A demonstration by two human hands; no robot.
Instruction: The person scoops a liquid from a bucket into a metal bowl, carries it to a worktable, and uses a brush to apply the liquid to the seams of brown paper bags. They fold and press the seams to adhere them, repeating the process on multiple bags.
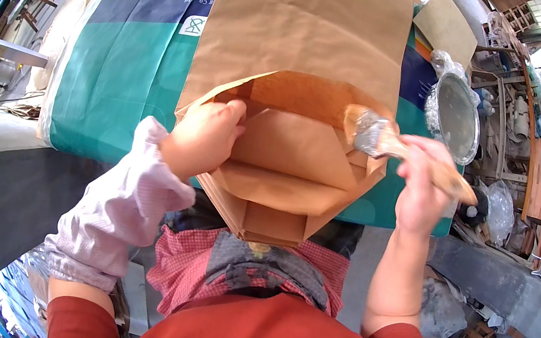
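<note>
A large brown paper bag [308, 19] lies flat before me, its near end folded open into a wide pocket with creased flaps. More brown paper layers show beneath its near edge. My left hand [209, 134] is closed on the left rim of the opened paper, thumb and fingers pinching the fold. In my right hand [422, 179] is a paintbrush [388, 144] with a wooden handle, gripped round the handle. Its bristles touch or hover just over the right rim of the opening; I cannot tell which. The brush hand is slightly blurred.
Green and blue printed sheeting [117, 67] covers the table under the bag. A round tub of grey stuff [454, 119] stands at the right, near a tan board [446, 27]. Farther right are cluttered wooden racks [537, 140] and plastic bags. A pale sleeve cover wraps my left forearm.
</note>
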